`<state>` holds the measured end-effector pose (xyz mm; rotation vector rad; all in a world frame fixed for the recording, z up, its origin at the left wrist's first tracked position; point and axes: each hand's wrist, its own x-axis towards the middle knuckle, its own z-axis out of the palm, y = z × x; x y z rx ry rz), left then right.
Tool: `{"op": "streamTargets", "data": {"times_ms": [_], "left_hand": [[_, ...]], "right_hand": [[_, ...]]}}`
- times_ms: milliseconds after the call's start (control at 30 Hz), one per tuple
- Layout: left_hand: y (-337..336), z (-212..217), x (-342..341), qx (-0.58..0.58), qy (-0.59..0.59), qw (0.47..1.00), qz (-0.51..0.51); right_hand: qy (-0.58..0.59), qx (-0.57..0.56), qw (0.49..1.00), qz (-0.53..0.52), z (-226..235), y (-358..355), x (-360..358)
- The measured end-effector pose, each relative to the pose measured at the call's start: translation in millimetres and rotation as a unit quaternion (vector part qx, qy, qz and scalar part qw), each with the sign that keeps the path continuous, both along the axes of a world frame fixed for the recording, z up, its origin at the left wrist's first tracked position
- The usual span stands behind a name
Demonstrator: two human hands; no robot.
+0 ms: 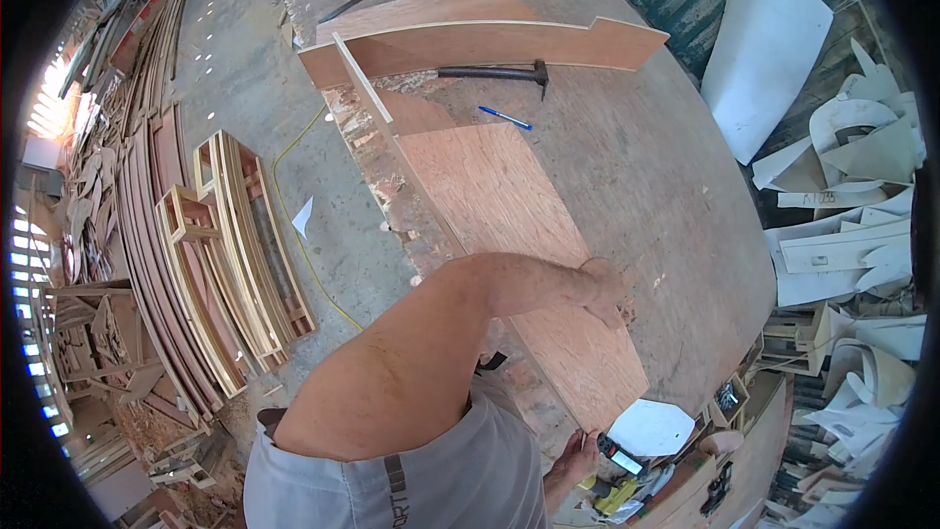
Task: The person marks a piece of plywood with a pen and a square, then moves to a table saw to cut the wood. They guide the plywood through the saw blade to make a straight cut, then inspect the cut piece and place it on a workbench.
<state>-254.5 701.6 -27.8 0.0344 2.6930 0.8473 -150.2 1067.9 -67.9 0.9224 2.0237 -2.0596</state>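
A long reddish plywood panel (490, 176) lies slantwise across the worktable. From the left, my bare arm reaches over it, and my left hand (602, 292) is closed over its right edge, some fingers hidden. Down at the panel's near end, my right hand (573, 456) has its fingertips pinched at the corner. A small black device with a pale face (619, 456) sits just right of those fingers, beside a white sheet-like piece (652, 428). Beyond the panel lie a blue pen (505, 118) and a hammer (494, 72) with a dark handle.
A curved plywood piece (470, 44) stands on edge at the far side, meeting a thin upright strip (360, 78). A yellow-green tool (615, 498) lies near right. Wooden frames (235, 245) and a yellow cord (294, 225) are on the floor left. White offcuts (847, 235) are piled right.
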Motion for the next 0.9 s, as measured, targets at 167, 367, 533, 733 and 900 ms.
{"op": "streamTargets", "data": {"times_ms": [167, 367, 533, 733, 900], "left_hand": [[0, 0, 2, 0.018, 0.002, 1.000, 0.021], [0, -5, -4, -0.025, -0.018, 1.000, -0.006], [3, -7, -2, -0.025, 0.016, 1.000, -0.005], [1, -3, -2, -0.026, 0.003, 1.000, -0.013], [0, 7, 4, -0.003, -0.014, 1.000, 0.002]], "right_hand": [[0.009, -0.001, 1.000, 0.024, -5, 5, 0], [0.014, 0.003, 1.000, -0.009, 3, -6, 2], [0.019, -0.001, 1.000, -0.009, -5, 1, 1], [0.014, 0.000, 1.000, -0.009, 1, -4, 1], [0.011, 0.008, 1.000, -0.007, 2, -1, 3]]}}
